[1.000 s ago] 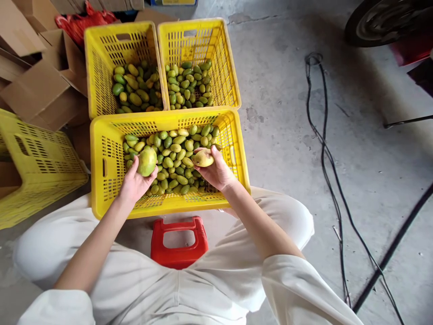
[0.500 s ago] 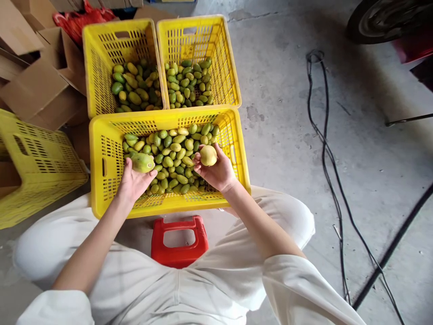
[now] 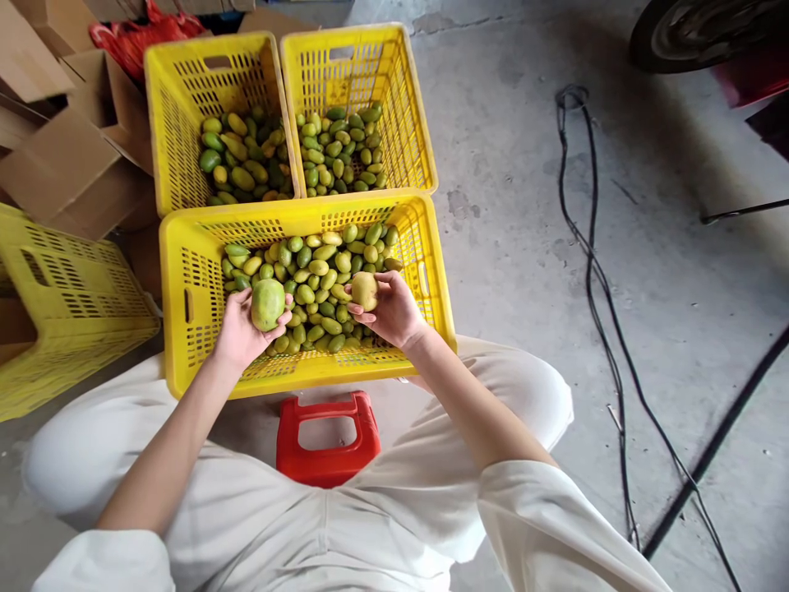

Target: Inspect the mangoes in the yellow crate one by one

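My left hand (image 3: 240,333) is closed around a green mango (image 3: 267,305), held end-up over the left side of the near yellow crate (image 3: 296,380). A smaller, yellowish mango (image 3: 365,292) with a few dark specks sits in the fingers of my right hand (image 3: 398,311), above the crate's right half. Beneath both hands the crate holds a heap of small green and yellow mangoes (image 3: 320,267). The two held fruits are apart from each other.
Beyond the near crate stand a left crate (image 3: 178,156) and a right crate (image 3: 410,123), both with mangoes. Another yellow crate (image 3: 80,288) lies at far left below cardboard boxes (image 3: 62,164). A red plastic piece (image 3: 326,469) is between my legs; black cables (image 3: 592,247) cross the floor.
My left hand has turned its green mango more upright and moved it slightly right. My right hand has rotated the yellowish mango and shifted it a little left.
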The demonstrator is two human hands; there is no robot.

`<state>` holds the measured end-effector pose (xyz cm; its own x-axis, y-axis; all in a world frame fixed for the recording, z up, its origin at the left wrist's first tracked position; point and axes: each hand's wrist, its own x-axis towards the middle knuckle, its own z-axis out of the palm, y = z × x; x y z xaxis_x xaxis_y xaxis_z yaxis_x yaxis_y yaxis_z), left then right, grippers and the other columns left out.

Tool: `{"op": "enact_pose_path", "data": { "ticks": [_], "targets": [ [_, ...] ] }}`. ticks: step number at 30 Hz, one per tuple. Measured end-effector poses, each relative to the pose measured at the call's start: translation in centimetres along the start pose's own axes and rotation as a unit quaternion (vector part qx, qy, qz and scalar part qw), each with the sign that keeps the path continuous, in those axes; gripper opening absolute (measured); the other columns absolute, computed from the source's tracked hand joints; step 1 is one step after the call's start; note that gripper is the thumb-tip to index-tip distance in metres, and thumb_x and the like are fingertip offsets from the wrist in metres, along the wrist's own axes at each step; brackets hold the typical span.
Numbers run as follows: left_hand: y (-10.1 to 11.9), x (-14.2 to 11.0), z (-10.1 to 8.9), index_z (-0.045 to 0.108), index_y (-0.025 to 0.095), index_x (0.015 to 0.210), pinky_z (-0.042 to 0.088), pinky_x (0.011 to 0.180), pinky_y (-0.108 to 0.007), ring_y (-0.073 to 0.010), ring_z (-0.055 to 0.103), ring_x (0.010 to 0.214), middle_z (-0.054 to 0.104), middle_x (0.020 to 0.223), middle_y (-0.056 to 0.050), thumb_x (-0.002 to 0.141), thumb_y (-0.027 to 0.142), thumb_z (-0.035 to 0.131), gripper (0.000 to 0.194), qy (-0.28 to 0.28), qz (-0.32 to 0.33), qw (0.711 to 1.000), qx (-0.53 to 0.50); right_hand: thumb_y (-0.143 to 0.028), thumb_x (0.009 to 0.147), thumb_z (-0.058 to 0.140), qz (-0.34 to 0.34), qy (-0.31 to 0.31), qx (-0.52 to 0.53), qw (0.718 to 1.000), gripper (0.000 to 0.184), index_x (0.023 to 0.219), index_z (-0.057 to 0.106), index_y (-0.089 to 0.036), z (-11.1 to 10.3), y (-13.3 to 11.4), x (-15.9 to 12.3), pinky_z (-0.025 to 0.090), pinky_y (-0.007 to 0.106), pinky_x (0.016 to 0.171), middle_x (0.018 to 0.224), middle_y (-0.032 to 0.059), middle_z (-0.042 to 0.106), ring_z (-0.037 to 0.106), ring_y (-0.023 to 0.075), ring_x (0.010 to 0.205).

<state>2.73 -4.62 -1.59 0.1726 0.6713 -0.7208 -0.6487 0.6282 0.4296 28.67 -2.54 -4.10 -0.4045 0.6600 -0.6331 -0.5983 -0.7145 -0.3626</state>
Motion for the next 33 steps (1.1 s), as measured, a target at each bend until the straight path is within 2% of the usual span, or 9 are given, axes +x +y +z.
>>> {"op": "enact_pose_path", "data": {
  "ticks": [4, 8, 12, 16, 20, 22, 26, 29, 33],
  "targets": [
    [-0.2, 0.1, 0.1, 0.073, 0.019, 0.099, 0.056, 0.049, -0.022, -0.0183, 0.070, 0.069, 0.078, 0.093, -0.010, 0.103, 0.037, 0.066, 0.020, 0.047, 0.027, 0.998, 0.009, -0.042, 0.101, 0.075, -0.042, -0.006, -0.033, 0.999, 0.021, 0.110, 0.070, -0.023, 0.3, 0.3, 0.1, 0.048, 0.021, 0.050, 0.087, 0.0008, 0.073, 0.062, 0.0137, 0.065],
    [-0.5, 0.7, 0.0, 0.077, 0.019, 0.101, 0.049, 0.045, -0.017, -0.0127, 0.062, 0.061, 0.076, 0.089, -0.009, 0.109, 0.042, 0.066, 0.026, 0.087, 0.066, 0.994, -0.004, -0.063, 0.103, 0.075, -0.073, 0.003, -0.041, 0.996, 0.040, 0.101, 0.065, -0.024, 0.2, 0.3, 0.5, 0.044, 0.017, 0.046, 0.081, -0.0008, 0.072, 0.055, 0.0093, 0.057],
    [-0.5, 1.1, 0.1, 0.072, 0.019, 0.086, 0.042, 0.042, -0.016, -0.0091, 0.051, 0.054, 0.070, 0.080, -0.007, 0.108, 0.054, 0.069, 0.042, 0.115, 0.089, 0.989, -0.034, -0.064, 0.101, 0.079, -0.070, 0.021, -0.048, 0.996, 0.043, 0.100, 0.065, -0.024, -0.2, 0.2, 0.6, 0.049, 0.016, 0.045, 0.079, -0.0007, 0.073, 0.063, 0.0099, 0.058],
    [0.0, 0.8, 0.3, 0.063, 0.020, 0.082, 0.038, 0.039, -0.018, -0.0101, 0.046, 0.051, 0.058, 0.066, 0.000, 0.106, 0.067, 0.066, 0.053, 0.099, 0.052, 0.990, -0.081, -0.058, 0.097, 0.086, -0.063, 0.029, -0.074, 0.995, 0.039, 0.109, 0.064, -0.029, -0.4, 0.9, 0.3, 0.069, 0.026, 0.065, 0.090, -0.0015, 0.078, 0.080, 0.0165, 0.076],
    [0.5, 0.4, 0.1, 0.060, 0.020, 0.086, 0.041, 0.042, -0.017, -0.0109, 0.048, 0.051, 0.054, 0.062, 0.002, 0.115, 0.062, 0.049, 0.052, 0.081, 0.051, 0.985, -0.147, -0.047, 0.089, 0.096, -0.063, 0.010, -0.088, 0.994, 0.043, 0.113, 0.066, -0.029, -0.5, 1.5, 0.2, 0.074, 0.035, 0.086, 0.100, -0.0016, 0.078, 0.085, 0.0200, 0.092],
    [0.7, 0.3, -0.1, 0.061, 0.020, 0.089, 0.044, 0.045, -0.016, -0.0111, 0.054, 0.055, 0.058, 0.066, 0.000, 0.115, 0.057, 0.049, 0.047, 0.076, 0.055, 0.983, -0.160, -0.039, 0.079, 0.104, -0.065, 0.012, -0.080, 0.995, 0.052, 0.110, 0.064, -0.028, -0.6, 1.6, 0.3, 0.074, 0.036, 0.087, 0.101, -0.0014, 0.078, 0.084, 0.0200, 0.092],
    [0.7, 0.2, -0.2, 0.065, 0.021, 0.094, 0.059, 0.058, -0.020, -0.0151, 0.069, 0.070, 0.070, 0.082, -0.004, 0.109, 0.050, 0.061, 0.033, 0.080, 0.054, 0.988, -0.121, -0.034, 0.065, 0.112, -0.076, 0.018, -0.079, 0.994, 0.063, 0.100, 0.061, -0.025, -0.7, 1.5, 0.5, 0.067, 0.025, 0.069, 0.096, -0.0014, 0.076, 0.080, 0.0163, 0.083],
    [0.4, -0.1, 0.0, 0.064, 0.021, 0.088, 0.058, 0.055, -0.023, -0.0144, 0.067, 0.064, 0.071, 0.086, -0.004, 0.105, 0.048, 0.065, 0.032, 0.067, 0.055, 0.994, -0.062, -0.042, 0.070, 0.109, -0.083, 0.008, -0.096, 0.992, 0.058, 0.099, 0.064, -0.022, -0.3, 1.4, 0.4, 0.056, 0.022, 0.059, 0.092, -0.0002, 0.075, 0.073, 0.0136, 0.075],
    [0.2, -0.3, 0.0, 0.065, 0.020, 0.084, 0.041, 0.041, -0.021, -0.0085, 0.051, 0.048, 0.066, 0.081, -0.002, 0.107, 0.048, 0.063, 0.037, 0.019, 0.046, 0.999, -0.007, -0.052, 0.089, 0.093, -0.074, 0.015, -0.099, 0.992, 0.042, 0.107, 0.069, -0.022, 0.3, 1.0, 0.0, 0.046, 0.021, 0.052, 0.088, -0.0011, 0.073, 0.060, 0.0103, 0.064]
  ]
}}
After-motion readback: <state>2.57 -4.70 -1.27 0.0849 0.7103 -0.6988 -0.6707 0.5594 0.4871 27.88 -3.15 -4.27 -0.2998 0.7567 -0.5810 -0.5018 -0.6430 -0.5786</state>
